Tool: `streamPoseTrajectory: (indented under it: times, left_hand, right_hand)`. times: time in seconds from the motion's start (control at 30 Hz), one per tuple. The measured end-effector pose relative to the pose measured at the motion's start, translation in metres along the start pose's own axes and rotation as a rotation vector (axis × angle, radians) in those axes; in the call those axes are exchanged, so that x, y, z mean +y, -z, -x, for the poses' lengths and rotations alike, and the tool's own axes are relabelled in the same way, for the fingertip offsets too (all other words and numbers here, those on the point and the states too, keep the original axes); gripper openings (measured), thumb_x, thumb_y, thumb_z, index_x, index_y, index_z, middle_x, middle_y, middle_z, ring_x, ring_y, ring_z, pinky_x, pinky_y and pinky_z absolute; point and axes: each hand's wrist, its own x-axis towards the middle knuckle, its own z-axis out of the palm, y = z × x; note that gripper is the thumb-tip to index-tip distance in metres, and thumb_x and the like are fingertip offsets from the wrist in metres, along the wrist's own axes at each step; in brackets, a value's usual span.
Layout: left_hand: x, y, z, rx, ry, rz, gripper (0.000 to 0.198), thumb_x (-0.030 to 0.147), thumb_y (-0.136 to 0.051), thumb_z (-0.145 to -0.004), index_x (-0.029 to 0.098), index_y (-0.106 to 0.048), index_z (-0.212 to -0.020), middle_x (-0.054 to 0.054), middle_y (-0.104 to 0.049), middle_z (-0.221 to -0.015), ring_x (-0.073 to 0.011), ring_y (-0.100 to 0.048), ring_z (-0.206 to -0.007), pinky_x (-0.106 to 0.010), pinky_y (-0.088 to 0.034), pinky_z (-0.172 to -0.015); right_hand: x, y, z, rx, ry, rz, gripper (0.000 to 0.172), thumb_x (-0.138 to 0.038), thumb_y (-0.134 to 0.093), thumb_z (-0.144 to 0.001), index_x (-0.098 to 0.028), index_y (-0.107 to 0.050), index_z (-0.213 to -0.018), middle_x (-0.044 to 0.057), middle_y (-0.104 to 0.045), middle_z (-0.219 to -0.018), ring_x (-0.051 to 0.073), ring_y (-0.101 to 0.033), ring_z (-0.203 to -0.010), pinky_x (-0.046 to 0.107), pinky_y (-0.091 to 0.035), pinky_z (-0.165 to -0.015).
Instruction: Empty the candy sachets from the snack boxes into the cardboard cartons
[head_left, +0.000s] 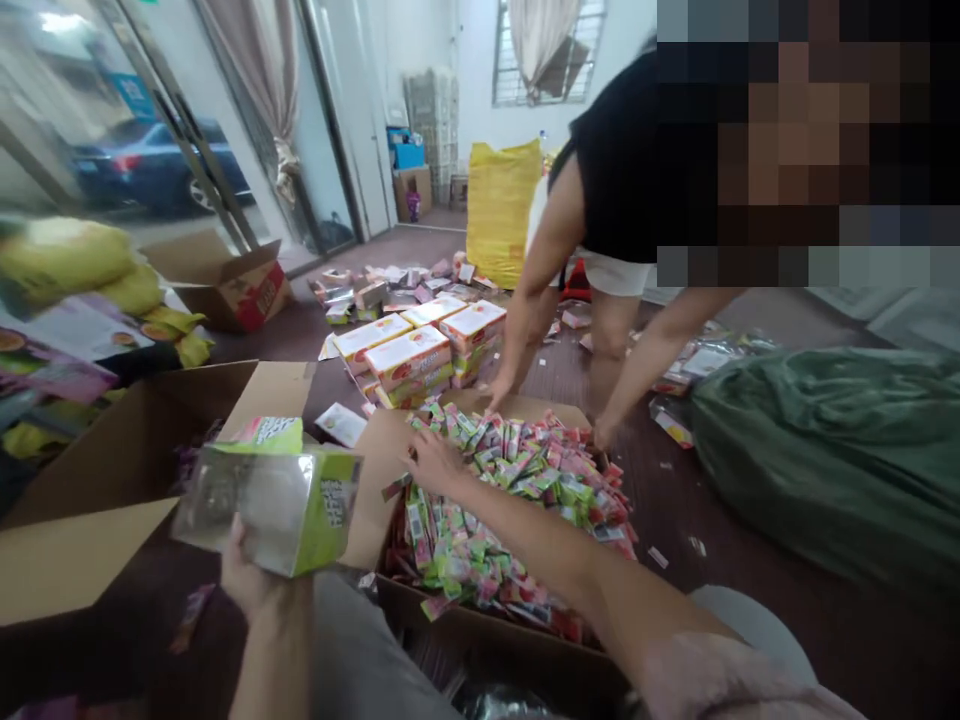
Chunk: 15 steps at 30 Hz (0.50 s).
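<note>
My left hand (pixel 259 580) grips a box with clear plastic sides and a lime-green printed end (pixel 322 510), holding it tilted above the floor. Nothing can be seen through its clear side. My right hand (pixel 435 462) reaches across a carton (pixel 465 625) heaped with small green and pink wrapped packets (pixel 517 500). Its fingers are bent and apart at the carton's left edge, close to the raised flap (pixel 375 480). No packet shows between them.
Another person (pixel 615 170) bends over the carton's far side, both hands at its edges. Stacked printed boxes (pixel 409 355) stand behind it. An opened carton (pixel 127 440) lies left, a dark green sack (pixel 825 450) right. A yellow sack (pixel 502 210) and scattered boxes are farther back.
</note>
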Motion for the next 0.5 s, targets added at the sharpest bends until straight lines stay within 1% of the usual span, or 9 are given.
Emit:
streamPoseTrajectory:
  times: [0.07,0.1,0.17,0.2,0.27,0.33,0.37,0.43,0.5]
  left_hand:
    - [-0.025,-0.005,-0.016,-0.045,0.116,-0.041,0.034,0.032,-0.046,-0.087,0.023,-0.069,-0.111,-0.002,-0.074,-0.092,-0.0223,-0.069,-0.092,-0.034,-0.058,-0.082]
    - [-0.036,-0.006,-0.024,-0.033,0.171,-0.077,0.039,0.036,-0.043,-0.088,0.024,-0.068,-0.117,-0.003,-0.074,-0.095,-0.0248,-0.069,-0.094,-0.038,-0.058,-0.083]
    - [-0.052,-0.006,-0.037,0.028,0.238,-0.155,0.046,0.040,-0.041,-0.089,0.027,-0.065,-0.126,-0.004,-0.075,-0.100,-0.0277,-0.069,-0.098,-0.042,-0.058,-0.083]
    - [-0.057,-0.007,-0.042,0.056,0.258,-0.180,0.047,0.042,-0.041,-0.089,0.028,-0.064,-0.128,-0.004,-0.075,-0.102,-0.0283,-0.069,-0.100,-0.043,-0.058,-0.084]
    - [-0.061,-0.011,-0.054,0.081,0.270,-0.191,0.047,0.043,-0.042,-0.090,0.028,-0.064,-0.129,-0.004,-0.075,-0.105,-0.0284,-0.068,-0.105,-0.042,-0.058,-0.087]
    - [-0.063,-0.017,-0.065,0.097,0.259,-0.186,0.044,0.043,-0.045,-0.090,0.028,-0.066,-0.126,-0.003,-0.075,-0.106,-0.0277,-0.066,-0.109,-0.042,-0.056,-0.091]
    - [-0.064,-0.020,-0.070,0.105,0.243,-0.198,0.043,0.042,-0.047,-0.089,0.028,-0.067,-0.124,-0.003,-0.075,-0.106,-0.0275,-0.065,-0.110,-0.042,-0.055,-0.093]
    - [-0.068,-0.025,-0.075,0.096,0.218,-0.249,0.041,0.041,-0.050,-0.087,0.029,-0.068,-0.122,-0.003,-0.075,-0.105,-0.0283,-0.065,-0.110,-0.044,-0.055,-0.094]
    - [-0.071,-0.027,-0.072,0.049,0.227,-0.307,0.043,0.041,-0.050,-0.086,0.031,-0.068,-0.123,-0.002,-0.074,-0.106,-0.0299,-0.065,-0.108,-0.047,-0.056,-0.092]
  right_hand:
    - [0.003,-0.002,-0.049,0.053,-0.030,-0.034,0.063,-0.058,-0.036,-0.099,-0.020,-0.047,-0.148,0.015,-0.038,-0.158,0.030,-0.038,-0.142,0.045,-0.031,-0.114]
    - [0.009,-0.008,-0.071,0.041,-0.083,-0.054,0.068,-0.061,-0.037,-0.098,-0.021,-0.042,-0.152,0.016,-0.031,-0.162,0.033,-0.030,-0.147,0.050,-0.026,-0.117]
    - [0.025,-0.032,-0.100,-0.068,-0.194,-0.089,0.074,-0.067,-0.035,-0.097,-0.024,-0.035,-0.156,0.016,-0.022,-0.166,0.036,-0.016,-0.153,0.058,-0.016,-0.119]
    - [0.033,-0.047,-0.105,-0.131,-0.219,-0.096,0.074,-0.068,-0.033,-0.097,-0.027,-0.032,-0.157,0.015,-0.020,-0.167,0.036,-0.014,-0.154,0.060,-0.012,-0.119]
    - [0.045,-0.079,-0.100,-0.173,-0.180,-0.107,0.069,-0.066,-0.032,-0.098,-0.031,-0.030,-0.158,0.013,-0.021,-0.166,0.035,-0.016,-0.153,0.060,-0.009,-0.120]
    - [0.050,-0.100,-0.085,-0.115,-0.081,-0.128,0.065,-0.061,-0.033,-0.100,-0.031,-0.031,-0.158,0.013,-0.027,-0.165,0.033,-0.020,-0.153,0.056,-0.007,-0.122]
    - [0.051,-0.104,-0.079,-0.091,-0.045,-0.142,0.064,-0.060,-0.034,-0.100,-0.031,-0.033,-0.157,0.013,-0.030,-0.163,0.032,-0.021,-0.153,0.055,-0.007,-0.122]
    - [0.054,-0.101,-0.070,-0.100,-0.011,-0.186,0.062,-0.062,-0.037,-0.100,-0.031,-0.040,-0.154,0.013,-0.035,-0.161,0.031,-0.024,-0.152,0.054,-0.008,-0.123]
    - [0.060,-0.086,-0.059,-0.103,-0.038,-0.253,0.062,-0.063,-0.041,-0.098,-0.031,-0.044,-0.151,0.013,-0.034,-0.161,0.032,-0.025,-0.151,0.056,-0.011,-0.122]
